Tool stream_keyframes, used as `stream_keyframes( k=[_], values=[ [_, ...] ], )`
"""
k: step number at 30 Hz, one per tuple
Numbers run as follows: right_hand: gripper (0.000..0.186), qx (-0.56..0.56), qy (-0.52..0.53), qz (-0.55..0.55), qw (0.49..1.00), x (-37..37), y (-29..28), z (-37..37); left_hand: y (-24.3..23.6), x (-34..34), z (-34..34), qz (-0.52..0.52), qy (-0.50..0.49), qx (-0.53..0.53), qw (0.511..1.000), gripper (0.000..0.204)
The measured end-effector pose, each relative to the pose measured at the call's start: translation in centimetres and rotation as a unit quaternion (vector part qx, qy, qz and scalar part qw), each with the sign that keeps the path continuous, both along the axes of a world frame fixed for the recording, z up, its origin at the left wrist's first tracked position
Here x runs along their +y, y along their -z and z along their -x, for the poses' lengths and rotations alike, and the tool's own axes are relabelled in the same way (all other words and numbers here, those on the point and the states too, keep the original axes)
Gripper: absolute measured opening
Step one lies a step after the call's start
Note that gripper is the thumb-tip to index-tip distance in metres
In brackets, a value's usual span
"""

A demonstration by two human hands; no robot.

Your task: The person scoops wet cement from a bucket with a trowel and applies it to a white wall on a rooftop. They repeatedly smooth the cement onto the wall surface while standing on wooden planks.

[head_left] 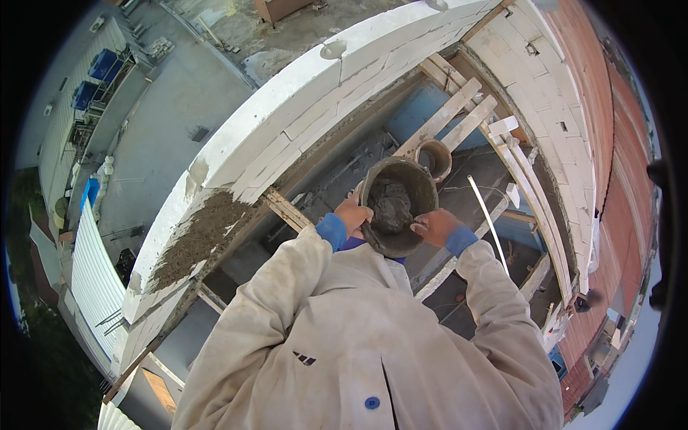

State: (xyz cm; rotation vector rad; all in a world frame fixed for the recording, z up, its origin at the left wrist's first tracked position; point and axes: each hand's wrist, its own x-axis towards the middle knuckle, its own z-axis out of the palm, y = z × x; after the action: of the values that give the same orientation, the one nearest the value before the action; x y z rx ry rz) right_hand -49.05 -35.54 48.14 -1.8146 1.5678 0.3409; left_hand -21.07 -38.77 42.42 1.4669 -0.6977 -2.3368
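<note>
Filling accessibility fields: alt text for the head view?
A person's left hand grips a dark bucket of wet grey paste; the right hand is at its right rim. A smaller bucket and wooden planks lie beyond, a white block wall to the left.

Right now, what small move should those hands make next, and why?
Probably the right hand should take a firmer hold of the bucket before it is tilted or shifted: the left hand grips the left rim, the right sits at the opposite side with its hold unclear, and a lump of wet-looking grey mortar lies inside.
</note>
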Motion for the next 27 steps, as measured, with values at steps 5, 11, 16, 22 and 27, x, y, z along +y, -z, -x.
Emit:
stream_keyframes(
  k=[5,11,16,22,27],
  values=[
    [0.04,-0.004,0.022,0.018,1.0,-0.6,0.4,-0.7,0.8,0.5,0.0,-0.004,-0.026,0.047,0.999,0.087],
    [0.043,0.016,0.011,0.0,1.0,-2.7,-1.9,-2.0,3.1,1.0,0.5,-0.019,0.018,-0.02,0.999,0.09],
    [0.045,0.1,-0.129,-0.066,0.984,-3.3,-2.8,-3.4,2.6,0.5,1.0,0.006,-0.011,-0.009,1.0,0.084],
    [0.046,0.123,-0.102,-0.03,0.987,-3.8,-1.1,-2.4,-1.4,0.0,0.2,0.007,0.004,-0.027,1.0,0.062],
    [0.046,0.123,-0.055,0.034,0.99,-4.1,-1.7,-3.2,-1.9,-0.1,-0.4,0.008,-0.024,0.011,1.0,0.066]
  ],
)
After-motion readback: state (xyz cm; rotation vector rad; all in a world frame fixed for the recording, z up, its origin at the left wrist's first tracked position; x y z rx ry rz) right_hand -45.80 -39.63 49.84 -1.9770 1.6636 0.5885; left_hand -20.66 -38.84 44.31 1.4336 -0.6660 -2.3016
